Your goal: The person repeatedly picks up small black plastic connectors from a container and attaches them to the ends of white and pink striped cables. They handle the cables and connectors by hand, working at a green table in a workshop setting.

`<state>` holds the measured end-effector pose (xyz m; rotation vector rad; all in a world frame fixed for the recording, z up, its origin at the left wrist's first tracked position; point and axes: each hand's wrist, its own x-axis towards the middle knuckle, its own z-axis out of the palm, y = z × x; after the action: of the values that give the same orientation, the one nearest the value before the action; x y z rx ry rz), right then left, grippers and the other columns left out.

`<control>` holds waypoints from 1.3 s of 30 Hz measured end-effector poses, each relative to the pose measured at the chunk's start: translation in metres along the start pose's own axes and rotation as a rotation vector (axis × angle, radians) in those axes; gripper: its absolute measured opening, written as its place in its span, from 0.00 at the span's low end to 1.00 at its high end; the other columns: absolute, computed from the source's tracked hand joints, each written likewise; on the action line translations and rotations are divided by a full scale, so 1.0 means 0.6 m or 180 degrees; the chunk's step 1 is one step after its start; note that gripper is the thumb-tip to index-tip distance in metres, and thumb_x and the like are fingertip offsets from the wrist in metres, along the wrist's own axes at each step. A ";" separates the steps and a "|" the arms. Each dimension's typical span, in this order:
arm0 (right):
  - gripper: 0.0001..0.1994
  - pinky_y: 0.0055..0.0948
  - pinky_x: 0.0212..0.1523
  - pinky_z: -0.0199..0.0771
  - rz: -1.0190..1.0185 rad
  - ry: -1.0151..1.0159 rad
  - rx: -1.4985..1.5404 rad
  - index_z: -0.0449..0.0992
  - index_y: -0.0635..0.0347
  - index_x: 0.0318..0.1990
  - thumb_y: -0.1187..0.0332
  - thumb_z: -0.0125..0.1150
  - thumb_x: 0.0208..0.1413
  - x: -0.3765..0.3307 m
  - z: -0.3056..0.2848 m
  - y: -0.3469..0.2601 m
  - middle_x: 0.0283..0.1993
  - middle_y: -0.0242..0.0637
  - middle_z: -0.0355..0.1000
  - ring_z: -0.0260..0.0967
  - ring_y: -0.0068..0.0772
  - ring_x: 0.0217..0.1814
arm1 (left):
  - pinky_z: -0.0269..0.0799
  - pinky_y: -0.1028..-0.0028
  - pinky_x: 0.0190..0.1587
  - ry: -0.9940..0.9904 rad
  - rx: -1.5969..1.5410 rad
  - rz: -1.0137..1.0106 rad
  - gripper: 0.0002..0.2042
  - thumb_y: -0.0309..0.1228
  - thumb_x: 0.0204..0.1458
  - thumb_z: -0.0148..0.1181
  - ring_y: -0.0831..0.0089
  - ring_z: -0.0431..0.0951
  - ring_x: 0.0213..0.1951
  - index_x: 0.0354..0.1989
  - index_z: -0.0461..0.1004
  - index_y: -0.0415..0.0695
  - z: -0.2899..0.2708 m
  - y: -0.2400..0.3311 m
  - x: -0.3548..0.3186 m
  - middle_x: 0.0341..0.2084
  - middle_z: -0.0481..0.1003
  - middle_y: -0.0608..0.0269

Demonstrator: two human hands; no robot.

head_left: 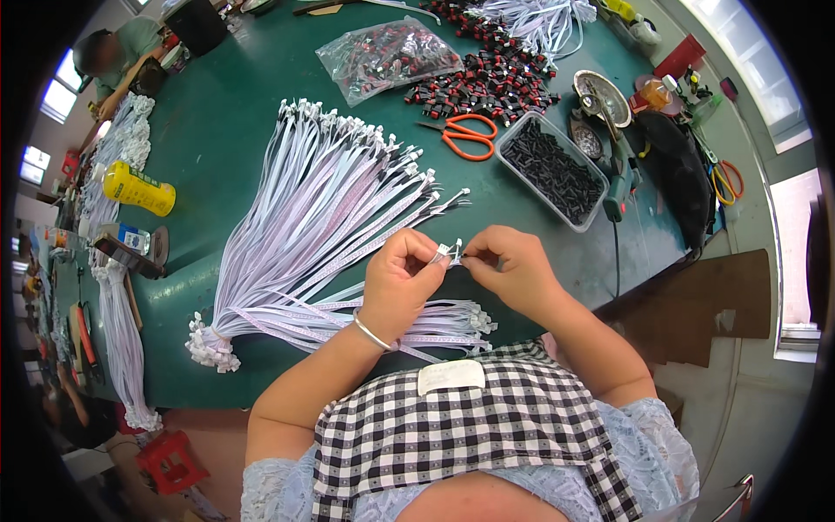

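Over the near edge of the green table, my left hand [402, 277] pinches the white end of a flat cable [446, 254] between thumb and fingers. Close against it, my right hand [515, 266] has its thumb and fingertips pressed together at the cable's tip; what they grip there is too small to make out. A large fanned bundle of white flat cables [304, 204] with small white connectors lies to the left, gathered at its near end. Some of its strands [435, 324] run under my left wrist. Right of my hands stands a clear plastic tub [581, 224] of short black sleeves.
Orange-handled scissors [470, 137] lie beyond my hands. Past them are a pile of black-and-red parts [487, 83] and a clear bag [348, 56] of similar pieces. A green-handled tool [616, 200] with a cord lies right of the tub. A yellow bottle [139, 188] stands left; another person [130, 52] sits far left.
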<state>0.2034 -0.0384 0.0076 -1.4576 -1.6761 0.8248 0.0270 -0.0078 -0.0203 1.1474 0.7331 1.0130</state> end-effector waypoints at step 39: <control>0.07 0.32 0.34 0.64 -0.1663 0.0119 -0.1867 0.68 0.59 0.30 0.74 0.55 0.39 0.005 -0.010 -0.028 0.28 0.35 0.62 0.63 0.36 0.31 | 0.63 0.83 0.33 0.0022 0.0765 0.0338 0.08 0.13 0.46 0.57 0.82 0.66 0.30 0.27 0.66 0.41 -0.003 -0.007 0.000 0.29 0.67 0.65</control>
<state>0.1997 -0.0379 0.0253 -1.2689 -2.2418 0.0118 0.0265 -0.0077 -0.0251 1.4032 0.8226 1.0372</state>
